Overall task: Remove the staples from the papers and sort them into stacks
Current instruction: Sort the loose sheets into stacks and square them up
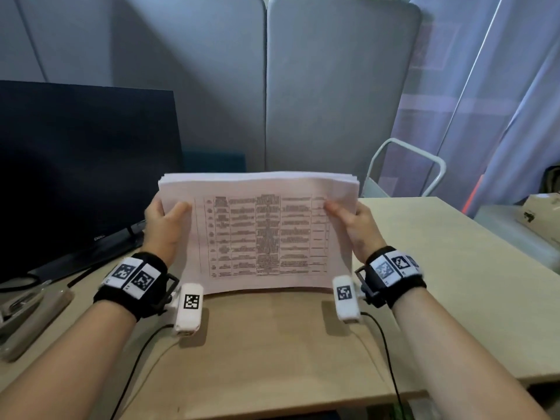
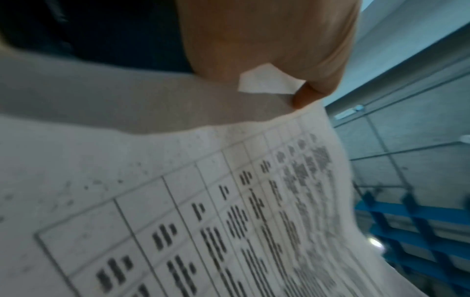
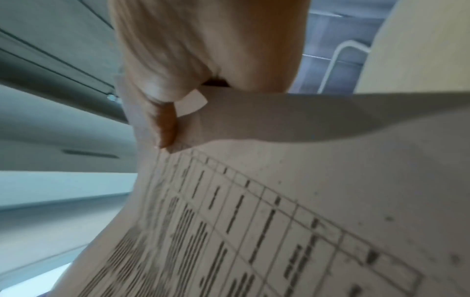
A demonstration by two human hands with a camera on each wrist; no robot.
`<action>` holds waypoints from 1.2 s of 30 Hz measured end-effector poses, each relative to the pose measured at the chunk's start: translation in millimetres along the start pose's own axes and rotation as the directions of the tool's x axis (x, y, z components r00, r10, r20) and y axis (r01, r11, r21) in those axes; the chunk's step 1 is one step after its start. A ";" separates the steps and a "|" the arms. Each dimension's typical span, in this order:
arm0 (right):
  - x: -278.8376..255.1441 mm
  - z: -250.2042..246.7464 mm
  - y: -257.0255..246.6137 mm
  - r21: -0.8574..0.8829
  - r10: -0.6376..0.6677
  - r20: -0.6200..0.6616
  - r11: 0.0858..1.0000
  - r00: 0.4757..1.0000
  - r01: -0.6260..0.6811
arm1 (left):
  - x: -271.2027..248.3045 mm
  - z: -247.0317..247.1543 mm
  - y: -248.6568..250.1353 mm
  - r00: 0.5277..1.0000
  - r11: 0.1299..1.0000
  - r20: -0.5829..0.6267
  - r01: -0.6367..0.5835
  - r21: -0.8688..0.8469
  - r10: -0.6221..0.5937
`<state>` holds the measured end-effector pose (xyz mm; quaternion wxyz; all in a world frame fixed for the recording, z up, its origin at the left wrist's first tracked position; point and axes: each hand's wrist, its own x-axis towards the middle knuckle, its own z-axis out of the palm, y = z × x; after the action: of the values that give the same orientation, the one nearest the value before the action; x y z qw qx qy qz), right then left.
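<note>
Two hands hold one thick bundle of papers (image 1: 260, 231) upright in front of the person, its bottom edge resting on or just above the surface (image 1: 272, 344); the head view cannot settle which. The left hand (image 1: 163, 225) clasps the bundle's edge at nine o'clock, thumb across the printed face and the other fingers hidden behind. The right hand (image 1: 353, 225) mirrors it at three o'clock. Both wrist views show a thumb pressed on the printed sheet, so each hand is grasping the bundle, not just steadying it.

Held this way, on end and by both sides, the sheets look set for squaring: tapping the lower edge on the surface would bring the pages flush. The top edge shows many layered sheets, slightly fanned, which fits that reading. The printed table faces the person, perhaps so the pages can be read for sorting.

No staple is visible in any view, so I cannot tell whether this bundle is still fastened. At eight o'clock from the papers, near the surface's left edge, lies a grey tool (image 1: 27, 316), possibly a stapler or staple remover, within easy reach of the left hand. A dark monitor (image 1: 75, 162) stands at ten o'clock, well apart from the work.
</note>
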<state>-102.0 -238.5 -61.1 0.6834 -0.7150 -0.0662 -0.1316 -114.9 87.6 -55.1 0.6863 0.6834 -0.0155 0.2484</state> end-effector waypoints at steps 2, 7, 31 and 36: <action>-0.1 7.2 -14.8 0.017 -0.061 -0.062 0.998 0.996 0.062 | 0.5 6.0 19.6 0.992 0.993 -0.048 -0.120 0.019 0.120; -6.9 21.1 -31.0 0.052 -0.164 -0.028 0.985 0.986 0.165 | -5.8 19.3 35.8 0.972 0.977 -0.104 -0.211 0.031 0.213; -31.2 8.3 37.0 0.005 0.129 0.103 0.992 0.986 -0.130 | -2.1 -0.2 -6.6 0.980 0.969 -0.143 0.165 0.184 -0.140; -17.4 -6.0 -7.8 -0.148 -0.010 0.236 0.988 0.972 0.046 | 38.2 8.9 30.9 0.954 0.727 0.143 -0.294 0.621 0.264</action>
<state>-121.4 -242.6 -58.3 0.6124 -0.7745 -0.1465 -0.0606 -89.8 89.6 -12.0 0.3690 0.8699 -0.0487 0.3237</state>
